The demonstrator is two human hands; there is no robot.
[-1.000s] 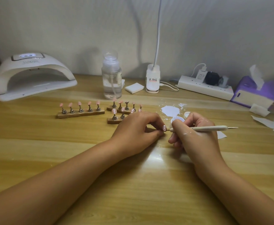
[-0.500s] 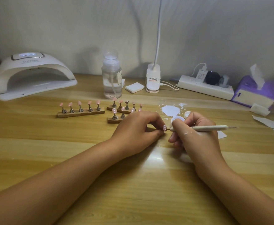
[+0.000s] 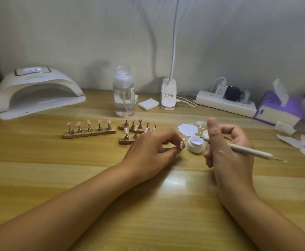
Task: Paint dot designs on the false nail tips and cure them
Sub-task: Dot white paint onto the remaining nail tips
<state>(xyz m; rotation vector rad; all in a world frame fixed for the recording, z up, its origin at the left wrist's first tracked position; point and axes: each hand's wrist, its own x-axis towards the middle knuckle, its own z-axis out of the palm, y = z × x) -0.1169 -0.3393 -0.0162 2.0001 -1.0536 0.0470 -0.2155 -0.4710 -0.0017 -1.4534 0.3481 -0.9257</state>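
Observation:
My left hand rests on the table and pinches a pink nail tip with white dots, on its small stand. My right hand grips a white dotting pen, thumb raised; the pen's front tip reaches over a small open white paint jar. Behind my left hand, three wooden holders carry pink nail tips on metal stands: one at the left, two nearer, partly hidden by my fingers. The white curing lamp stands at the back left, its display lit.
A clear pump bottle, a white pad and a desk lamp base stand at the back. A power strip and purple tissue box lie back right. White paint spill and paper scraps lie right.
My right hand has drawn the pen away from the nail tip, swung it toward the paint jar and lifted the thumb. My left hand still holds the nail tip in place.

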